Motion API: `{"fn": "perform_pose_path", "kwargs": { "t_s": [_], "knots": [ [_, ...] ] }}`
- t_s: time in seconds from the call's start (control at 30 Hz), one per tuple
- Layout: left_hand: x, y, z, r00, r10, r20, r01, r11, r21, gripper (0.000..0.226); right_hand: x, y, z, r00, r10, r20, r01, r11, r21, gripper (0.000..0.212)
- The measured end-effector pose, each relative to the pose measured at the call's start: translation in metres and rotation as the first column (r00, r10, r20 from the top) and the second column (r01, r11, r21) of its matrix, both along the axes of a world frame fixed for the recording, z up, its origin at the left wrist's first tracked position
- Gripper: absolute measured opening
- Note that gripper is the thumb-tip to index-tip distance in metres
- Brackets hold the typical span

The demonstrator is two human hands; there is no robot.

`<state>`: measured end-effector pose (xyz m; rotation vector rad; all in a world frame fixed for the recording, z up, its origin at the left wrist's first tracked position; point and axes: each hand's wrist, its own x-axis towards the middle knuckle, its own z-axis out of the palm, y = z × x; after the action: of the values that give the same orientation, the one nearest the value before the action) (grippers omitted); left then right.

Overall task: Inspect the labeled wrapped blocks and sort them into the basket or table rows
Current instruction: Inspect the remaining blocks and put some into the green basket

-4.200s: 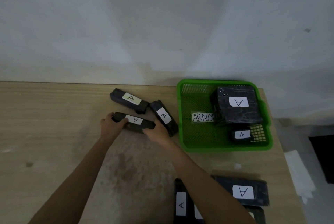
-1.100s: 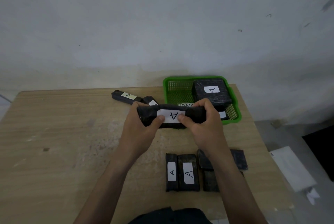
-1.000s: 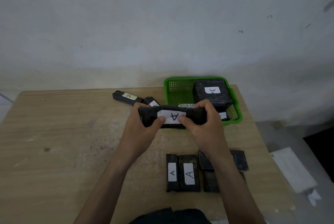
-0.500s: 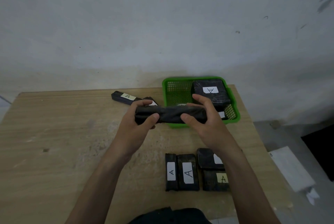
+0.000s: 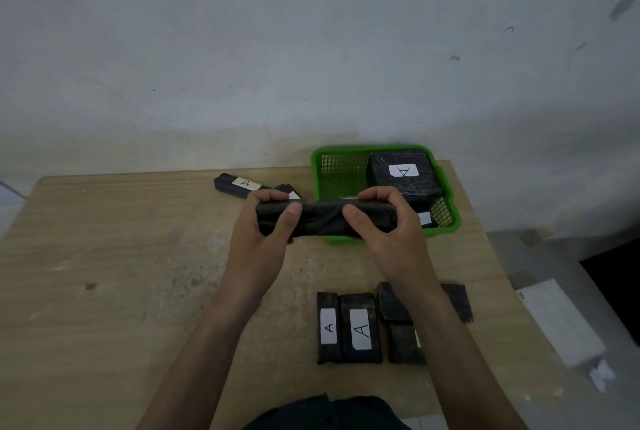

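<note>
Black wrapped block (image 5: 322, 220) above the table (image 5: 104, 256), gripped endwise by left hand (image 5: 263, 239) and right hand (image 5: 388, 235).

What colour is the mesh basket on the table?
The plastic mesh basket is bright green; head view.

A person's bare forearms (image 5: 214, 332) reach forward from the bottom of the frame, converging slightly. The left hand (image 5: 261, 242) and right hand (image 5: 391, 239) are raised side by side. Each grips one end of a dark wrapped block (image 5: 322, 218) held level between them, fingers curled over its top and thumbs pressed against its near face.
</note>
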<state>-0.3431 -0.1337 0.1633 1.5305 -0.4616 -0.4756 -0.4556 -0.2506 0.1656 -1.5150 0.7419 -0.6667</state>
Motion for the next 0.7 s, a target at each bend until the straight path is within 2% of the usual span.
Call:
{"fn": "perform_pose_path", "kwargs": {
  "t_s": [0.13, 0.23, 0.33, 0.47, 0.7],
  "knots": [
    [-0.004, -0.002, -0.005, 0.996, 0.09, 0.029, -0.089, 0.996, -0.006, 0.015, 0.004, 0.0, -0.003, 0.998, -0.039, 0.044, 0.037, 0.999, 0.039, 0.019],
    [-0.003, -0.003, -0.008, 0.992, 0.087, 0.09, -0.089, 0.996, 0.025, 0.016, 0.002, 0.0, -0.005, 0.998, -0.047, 0.039, 0.046, 0.999, 0.01, 0.025],
    [0.002, -0.004, -0.012, 0.993, 0.1, 0.064, -0.105, 0.991, 0.078, 0.032, 0.003, -0.001, -0.004, 0.998, -0.051, 0.033, 0.052, 0.998, -0.03, 0.038],
    [0.002, -0.005, -0.015, 0.991, 0.129, 0.024, -0.13, 0.989, 0.073, 0.019, 0.004, -0.004, -0.006, 0.999, -0.045, 0.019, 0.046, 0.998, -0.041, 0.03],
    [0.004, -0.005, -0.014, 0.993, 0.111, 0.04, -0.114, 0.992, 0.06, 0.021, 0.004, -0.003, -0.015, 0.996, -0.087, 0.012, 0.088, 0.995, -0.042, 0.028]
  ]
}}
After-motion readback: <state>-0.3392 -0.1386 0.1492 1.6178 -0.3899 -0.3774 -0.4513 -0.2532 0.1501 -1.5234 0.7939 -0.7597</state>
